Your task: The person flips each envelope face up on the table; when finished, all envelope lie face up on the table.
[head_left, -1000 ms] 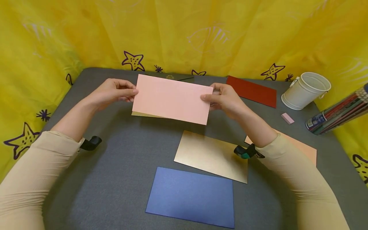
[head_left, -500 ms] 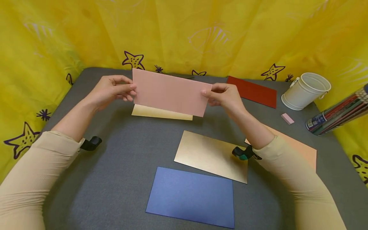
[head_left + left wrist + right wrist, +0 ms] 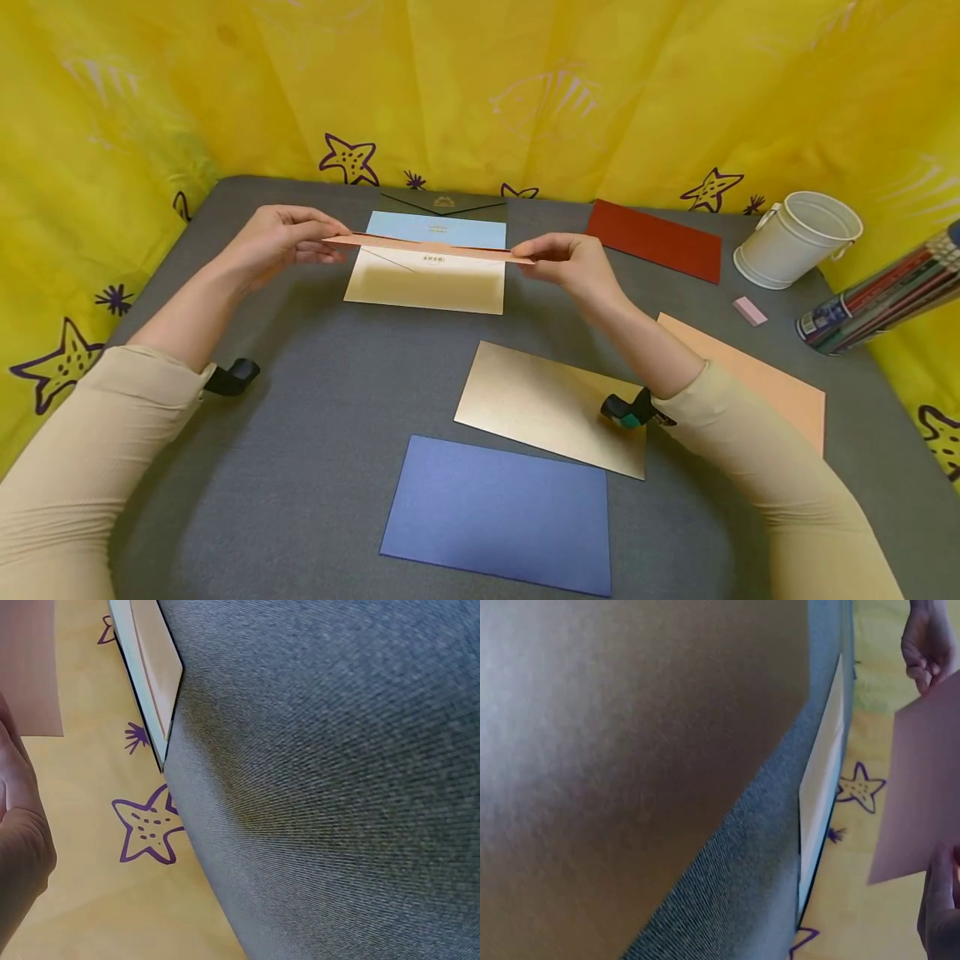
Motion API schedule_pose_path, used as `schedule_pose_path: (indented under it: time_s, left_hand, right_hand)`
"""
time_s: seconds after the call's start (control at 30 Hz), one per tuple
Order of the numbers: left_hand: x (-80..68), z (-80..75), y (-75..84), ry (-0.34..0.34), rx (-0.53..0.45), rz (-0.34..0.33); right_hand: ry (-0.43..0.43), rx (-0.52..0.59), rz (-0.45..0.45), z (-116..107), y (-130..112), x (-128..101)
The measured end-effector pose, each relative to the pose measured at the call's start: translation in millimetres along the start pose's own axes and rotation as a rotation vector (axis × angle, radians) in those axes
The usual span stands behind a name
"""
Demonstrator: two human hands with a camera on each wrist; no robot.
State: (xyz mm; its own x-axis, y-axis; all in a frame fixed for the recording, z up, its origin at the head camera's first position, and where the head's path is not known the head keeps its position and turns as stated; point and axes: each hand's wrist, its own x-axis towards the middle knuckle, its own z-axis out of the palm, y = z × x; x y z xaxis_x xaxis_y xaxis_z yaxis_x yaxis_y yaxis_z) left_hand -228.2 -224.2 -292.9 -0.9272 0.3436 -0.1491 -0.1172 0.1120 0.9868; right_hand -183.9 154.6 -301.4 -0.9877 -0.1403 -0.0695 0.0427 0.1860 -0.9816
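I see the left hand (image 3: pixel 281 237) and right hand (image 3: pixel 566 258) each pinching one end of the pink envelope (image 3: pixel 427 246), fingers closed on its edges. It hangs level between them, above the cream envelope (image 3: pixel 423 287) on the grey table (image 3: pixel 315 417).

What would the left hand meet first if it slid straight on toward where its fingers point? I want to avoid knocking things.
Probably the right hand: the left hand points along the pink envelope both pinch; depth is uncertain.
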Motion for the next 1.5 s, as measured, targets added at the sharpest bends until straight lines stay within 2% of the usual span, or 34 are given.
schedule_pose_path:
  time_s: [0.2, 0.47, 0.7, 0.9, 1.13, 1.3, 1.5]
  left_hand:
    - [-0.2, -1.4, -4.2, 0.043, 0.141, -0.071]
    - [1.9, -4.4, -8.9, 0.057, 0.248, -0.105]
    - [3.6, -10.0, -12.2, 0.011, 0.314, -0.198]
    - [4.5, -15.9, -18.2, -0.036, 0.373, -0.23]
    - [4.9, -21.4, -28.3, -0.087, 0.491, -0.316]
    - [6.3, -17.6, -35.3, -0.112, 0.509, -0.335]
    - [7.4, -8.4, -37.0, -0.105, 0.511, -0.333]
  right_hand:
    - [-0.018, 0.075, 0.065, 5.2, 4.2, 0.3]
    - [-0.04, 0.034, 0.06, 10.7, 11.1, -0.7]
    - [-0.035, -0.069, 0.11, 18.2, 16.5, 0.8]
    - [-0.072, -0.071, 0.189, 25.6, 18.2, 3.7]
    - [-0.158, -0.067, 0.279, 33.9, 19.1, 3.3]
    - [-0.172, -0.015, 0.328, 36.9, 21.5, 7.2]
    - [-0.183, -0.028, 0.356, 36.1, 21.9, 9.0]
